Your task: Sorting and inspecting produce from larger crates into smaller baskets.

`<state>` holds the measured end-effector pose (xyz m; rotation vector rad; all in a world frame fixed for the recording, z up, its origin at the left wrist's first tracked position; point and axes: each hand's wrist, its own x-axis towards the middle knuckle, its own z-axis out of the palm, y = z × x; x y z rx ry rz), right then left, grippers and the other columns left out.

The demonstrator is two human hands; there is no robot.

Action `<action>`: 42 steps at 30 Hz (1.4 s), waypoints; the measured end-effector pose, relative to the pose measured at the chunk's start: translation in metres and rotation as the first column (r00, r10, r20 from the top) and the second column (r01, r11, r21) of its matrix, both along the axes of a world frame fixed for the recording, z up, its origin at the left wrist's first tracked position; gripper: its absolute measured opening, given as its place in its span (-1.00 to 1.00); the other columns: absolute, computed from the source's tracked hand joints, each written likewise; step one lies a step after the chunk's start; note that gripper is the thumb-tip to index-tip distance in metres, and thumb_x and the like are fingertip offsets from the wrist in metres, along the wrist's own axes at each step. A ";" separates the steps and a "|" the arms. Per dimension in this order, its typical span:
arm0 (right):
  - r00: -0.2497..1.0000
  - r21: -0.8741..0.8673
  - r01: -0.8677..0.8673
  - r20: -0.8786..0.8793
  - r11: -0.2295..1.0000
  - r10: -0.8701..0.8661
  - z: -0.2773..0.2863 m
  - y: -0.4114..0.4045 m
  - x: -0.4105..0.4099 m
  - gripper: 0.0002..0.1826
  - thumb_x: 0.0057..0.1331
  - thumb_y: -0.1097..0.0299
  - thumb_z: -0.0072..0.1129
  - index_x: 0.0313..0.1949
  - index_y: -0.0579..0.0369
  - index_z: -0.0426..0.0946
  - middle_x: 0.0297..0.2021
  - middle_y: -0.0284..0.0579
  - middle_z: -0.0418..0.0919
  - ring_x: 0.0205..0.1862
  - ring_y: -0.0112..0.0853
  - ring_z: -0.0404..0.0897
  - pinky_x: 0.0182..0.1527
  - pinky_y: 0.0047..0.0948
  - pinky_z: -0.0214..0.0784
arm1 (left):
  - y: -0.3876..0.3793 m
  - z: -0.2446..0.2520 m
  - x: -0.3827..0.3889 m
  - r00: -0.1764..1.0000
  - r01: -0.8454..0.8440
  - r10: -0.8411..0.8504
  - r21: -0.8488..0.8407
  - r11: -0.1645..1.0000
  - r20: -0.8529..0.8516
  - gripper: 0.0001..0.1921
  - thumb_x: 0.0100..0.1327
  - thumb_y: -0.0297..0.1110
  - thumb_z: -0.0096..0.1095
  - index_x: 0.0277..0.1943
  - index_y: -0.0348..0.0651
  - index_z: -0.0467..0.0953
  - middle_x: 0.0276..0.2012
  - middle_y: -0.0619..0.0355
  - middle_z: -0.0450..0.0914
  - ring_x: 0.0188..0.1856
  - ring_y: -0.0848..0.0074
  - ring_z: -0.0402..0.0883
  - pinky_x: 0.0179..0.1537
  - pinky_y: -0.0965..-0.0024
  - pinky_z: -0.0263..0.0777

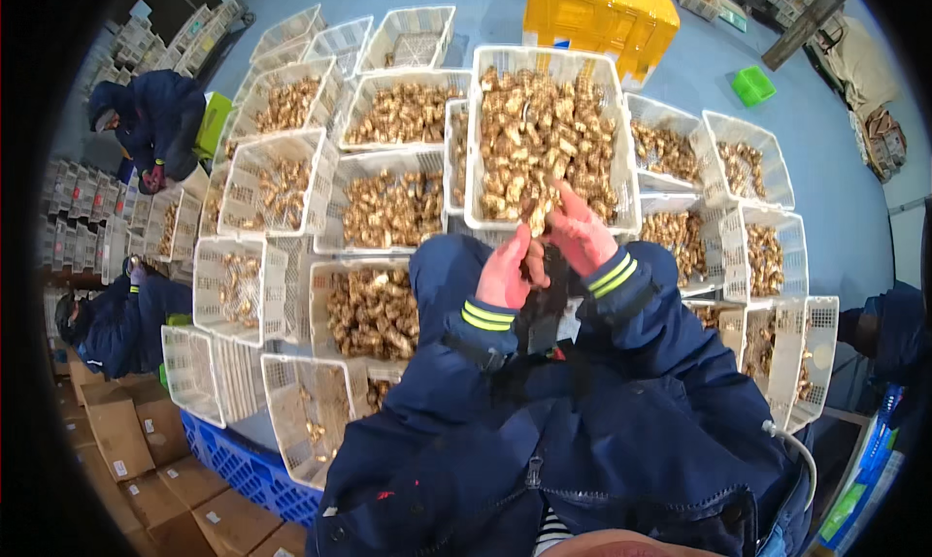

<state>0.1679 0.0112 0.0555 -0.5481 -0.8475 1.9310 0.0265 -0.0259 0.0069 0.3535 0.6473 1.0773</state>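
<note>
A white plastic crate (626,157) stands before my knees, filled with small brown-and-cream lumpy produce (546,135), perhaps mushrooms. Over its near rim, my right hand (582,233) has its fingers around one pale produce piece (539,216). My left hand (506,269) is close beside it, thumb raised towards that piece and fingers curled. Whether the left fingers hold anything is hidden. Both hands are in front of my lap, in dark blue sleeves with yellow-striped cuffs.
More crates of produce stand left (393,200) and right (764,258). A yellow wrapped box (597,18) sits beyond the central crate, with a green basket (753,85) to its right. Two people (153,120) work at far left, near cardboard boxes (116,430) and a blue plastic crate (247,470).
</note>
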 end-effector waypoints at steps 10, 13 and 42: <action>0.966 -0.418 0.219 -0.034 0.882 -0.256 -0.102 0.026 0.031 -0.68 0.23 0.40 -0.02 -0.02 -0.10 0.25 -0.34 -0.30 0.47 -0.37 -0.32 0.48 -0.21 -0.20 0.35 | 0.003 -0.032 -0.012 0.980 0.026 -0.015 -0.052 0.998 0.196 -0.71 0.29 -0.13 -0.05 -0.17 -0.18 0.44 -0.36 0.20 0.56 -0.33 0.46 0.55 -0.21 0.31 0.43; 0.902 -0.419 0.403 0.033 0.814 -0.430 -0.127 0.043 0.040 -0.71 0.25 0.42 -0.07 -0.04 -0.17 0.22 -0.37 -0.31 0.43 -0.43 -0.33 0.45 -0.34 -0.20 0.35 | 0.003 -0.039 -0.014 0.967 0.057 -0.054 -0.006 0.998 0.250 -0.70 0.31 -0.15 -0.09 -0.11 -0.19 0.43 -0.28 0.17 0.57 -0.25 0.45 0.55 -0.15 0.31 0.43; 0.934 -0.056 0.298 0.224 0.953 -0.279 -0.174 0.050 0.062 -0.68 0.08 0.57 -0.11 -0.13 0.28 0.41 -0.41 -0.24 0.46 -0.39 -0.42 0.51 -0.40 -0.55 0.36 | -0.004 -0.024 -0.004 0.965 0.085 -0.078 -0.016 0.996 0.249 -0.68 0.31 -0.13 -0.10 -0.09 -0.20 0.41 -0.25 0.16 0.56 -0.23 0.44 0.53 -0.12 0.30 0.40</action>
